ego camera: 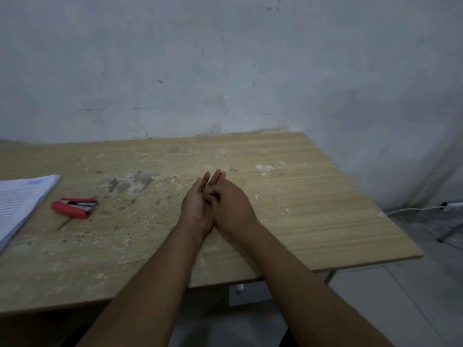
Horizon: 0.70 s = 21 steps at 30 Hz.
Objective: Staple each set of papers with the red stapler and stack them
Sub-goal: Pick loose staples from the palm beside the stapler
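Note:
A red stapler (74, 206) lies on its side on the wooden table (313, 196), left of centre. A stack of printed white papers (21, 204) sits at the table's left edge, partly cut off by the frame. My left hand (196, 206) and my right hand (231, 204) are pressed together above the middle of the table, fingers straight and pointing away from me. Neither hand holds anything. Both are well to the right of the stapler and the papers.
A grey plaster wall stands right behind the table. The table's right edge drops to a tiled floor, where a white cable and power strip (448, 207) lie. The tabletop is stained and scuffed.

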### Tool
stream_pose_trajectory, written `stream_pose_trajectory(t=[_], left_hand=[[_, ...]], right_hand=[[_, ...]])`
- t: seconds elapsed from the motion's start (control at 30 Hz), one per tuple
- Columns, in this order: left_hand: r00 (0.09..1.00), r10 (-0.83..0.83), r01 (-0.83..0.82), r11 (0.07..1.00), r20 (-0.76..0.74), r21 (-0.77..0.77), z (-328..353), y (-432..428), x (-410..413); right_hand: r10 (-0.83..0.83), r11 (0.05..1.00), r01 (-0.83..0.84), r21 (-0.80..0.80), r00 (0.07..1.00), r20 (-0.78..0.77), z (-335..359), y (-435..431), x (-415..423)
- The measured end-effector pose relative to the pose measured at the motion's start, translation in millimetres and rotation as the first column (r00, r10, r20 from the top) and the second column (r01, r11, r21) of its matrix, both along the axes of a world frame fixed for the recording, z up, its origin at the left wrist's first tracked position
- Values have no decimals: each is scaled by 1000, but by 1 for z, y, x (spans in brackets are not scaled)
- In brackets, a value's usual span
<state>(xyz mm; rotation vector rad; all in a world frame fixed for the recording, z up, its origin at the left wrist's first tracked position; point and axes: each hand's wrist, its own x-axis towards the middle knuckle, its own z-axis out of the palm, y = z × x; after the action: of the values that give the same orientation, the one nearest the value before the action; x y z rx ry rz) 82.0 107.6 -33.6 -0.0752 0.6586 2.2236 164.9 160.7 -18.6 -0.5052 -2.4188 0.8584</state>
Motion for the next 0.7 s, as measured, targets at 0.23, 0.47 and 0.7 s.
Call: stream_pose_trajectory(t=[0.23, 0.47, 0.7], left_hand=[[997, 77, -76, 996, -10, 48, 1, 1, -2], [998, 65, -64, 996, -4, 56, 4, -1, 0], [998, 56, -55, 997, -16, 55, 7, 2, 1]], right_hand=[[-253, 963, 219, -156, 935, -249, 10, 33, 15], [-408, 900, 299, 317, 832, 375, -7, 134, 19], [-260, 950, 95, 299, 773, 579, -10, 154, -7]])
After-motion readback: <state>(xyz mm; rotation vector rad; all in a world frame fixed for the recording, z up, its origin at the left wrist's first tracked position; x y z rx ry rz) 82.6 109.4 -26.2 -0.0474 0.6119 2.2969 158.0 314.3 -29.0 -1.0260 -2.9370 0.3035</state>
